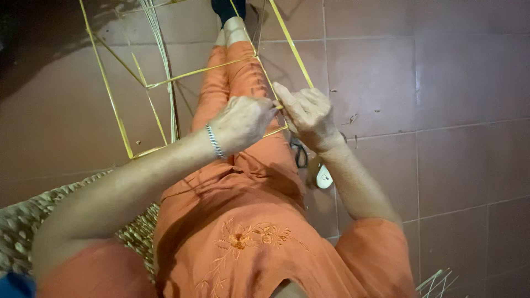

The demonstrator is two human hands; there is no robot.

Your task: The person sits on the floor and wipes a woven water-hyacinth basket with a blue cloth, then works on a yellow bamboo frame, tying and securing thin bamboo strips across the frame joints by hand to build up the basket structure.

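Observation:
I sit on the floor in orange clothes with my legs stretched out. A frame of thin yellow bamboo strips (113, 105) lies over my legs and the tiles. My left hand (243, 122), with a silver bracelet at the wrist, is closed on a strip near the frame's corner over my thigh. My right hand (309, 114) pinches the same joint from the right, its fingertips meeting the left hand's. A long strip (291, 45) runs from that joint towards the top of the view.
A bundle of loose thin strips (163, 60) lies inside the frame at upper left. A woven mat (22, 221) sits under my left side. Scissors with dark handles (300, 154) and a small round pale object (323, 176) rest by my right thigh. Reddish-brown tiles (441, 110) spread to the right.

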